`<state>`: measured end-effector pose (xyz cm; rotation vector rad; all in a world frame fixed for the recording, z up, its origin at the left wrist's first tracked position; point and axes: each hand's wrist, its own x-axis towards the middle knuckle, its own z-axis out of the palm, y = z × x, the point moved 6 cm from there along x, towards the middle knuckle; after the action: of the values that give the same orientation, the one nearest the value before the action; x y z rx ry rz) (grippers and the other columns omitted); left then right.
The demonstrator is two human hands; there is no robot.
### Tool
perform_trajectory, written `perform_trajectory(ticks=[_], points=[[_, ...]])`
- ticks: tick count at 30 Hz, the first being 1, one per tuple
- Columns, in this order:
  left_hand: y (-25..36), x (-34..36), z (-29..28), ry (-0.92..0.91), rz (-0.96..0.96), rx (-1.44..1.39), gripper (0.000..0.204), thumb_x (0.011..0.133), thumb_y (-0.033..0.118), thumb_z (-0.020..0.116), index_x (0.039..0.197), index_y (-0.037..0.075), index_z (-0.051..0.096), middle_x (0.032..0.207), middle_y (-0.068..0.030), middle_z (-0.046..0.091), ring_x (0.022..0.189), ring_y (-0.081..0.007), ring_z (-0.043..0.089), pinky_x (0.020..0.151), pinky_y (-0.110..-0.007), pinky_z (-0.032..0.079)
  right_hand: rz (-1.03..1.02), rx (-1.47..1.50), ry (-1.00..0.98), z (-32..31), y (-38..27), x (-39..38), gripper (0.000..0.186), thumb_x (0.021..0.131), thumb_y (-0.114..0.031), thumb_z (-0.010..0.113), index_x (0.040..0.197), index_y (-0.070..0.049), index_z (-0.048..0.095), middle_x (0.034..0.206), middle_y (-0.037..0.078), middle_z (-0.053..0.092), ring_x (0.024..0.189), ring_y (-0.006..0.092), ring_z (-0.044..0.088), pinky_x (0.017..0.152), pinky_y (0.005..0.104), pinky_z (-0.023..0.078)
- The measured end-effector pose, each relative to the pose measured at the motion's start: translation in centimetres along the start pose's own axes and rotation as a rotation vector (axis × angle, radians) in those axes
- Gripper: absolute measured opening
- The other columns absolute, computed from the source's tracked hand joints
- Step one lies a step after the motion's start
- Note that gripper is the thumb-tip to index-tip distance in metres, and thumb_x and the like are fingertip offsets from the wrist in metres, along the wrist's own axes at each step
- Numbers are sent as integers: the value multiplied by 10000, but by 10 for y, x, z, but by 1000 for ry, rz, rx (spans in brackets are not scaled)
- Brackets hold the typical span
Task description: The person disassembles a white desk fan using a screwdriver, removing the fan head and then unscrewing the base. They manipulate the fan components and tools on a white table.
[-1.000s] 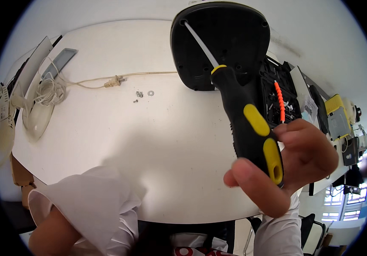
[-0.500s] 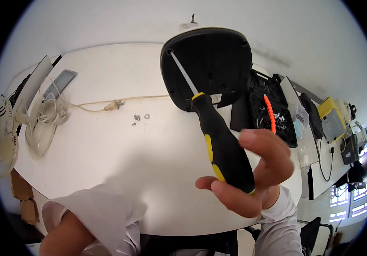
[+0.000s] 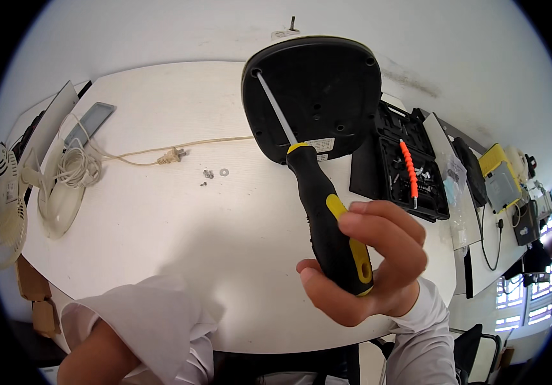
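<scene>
One screwdriver (image 3: pixel 317 199), one black base (image 3: pixel 314 77), one washer (image 3: pixel 224 172), apparently several screws (image 3: pixel 208 174)

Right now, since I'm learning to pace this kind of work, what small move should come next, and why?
I'd probably try a slight twist of the screwdriver: its shaft appears to end in a corner recess of the black base, and the right hand grips its handle. Which way to turn, the picture doesn't show.

White left sleeve (image 3: pixel 147 317) loose, creased, flaring wide at its open end; right sleeve (image 3: pixel 421 340) also white, wrinkled, reaching to the bare right hand (image 3: pixel 392 273).
</scene>
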<state>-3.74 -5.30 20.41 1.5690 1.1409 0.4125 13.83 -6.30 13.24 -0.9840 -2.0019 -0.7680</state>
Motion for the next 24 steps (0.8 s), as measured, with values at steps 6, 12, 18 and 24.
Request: perform_trajectory(ticks=[6,12,18,24], points=[[-18,4,2,-32,16,27,736,595,-33,734,1287,-47,484,1168,-133,614,1054,-193,571,867,-264,464,-92,-19,-24,-4,-1,-3,383,644,-83,724,949,-295,628,1062,26,606,962,232,613,726,260,547],[-32,-6,-12,-3,-60,-70,724,599,-20,739,1278,-51,487,1162,-137,615,1057,-193,572,874,-264,464,-121,-3,-106,7,-9,0,481,644,-32,774,970,-331,584,1073,13,505,1044,239,535,839,336,535],[-27,-8,0,-24,-172,-242,700,611,-10,737,1266,-54,494,1158,-141,614,1055,-192,573,874,-261,465,-77,-24,-119,7,-14,12,511,647,16,743,977,-355,620,1071,14,467,973,225,568,797,326,526],[-35,-13,-4,-29,-291,-404,676,623,0,736,1254,-57,501,1153,-144,613,1054,-191,574,874,-257,467,-72,-20,-84,6,-18,21,557,658,46,682,1019,-373,616,1052,-7,485,953,201,585,838,367,490]])
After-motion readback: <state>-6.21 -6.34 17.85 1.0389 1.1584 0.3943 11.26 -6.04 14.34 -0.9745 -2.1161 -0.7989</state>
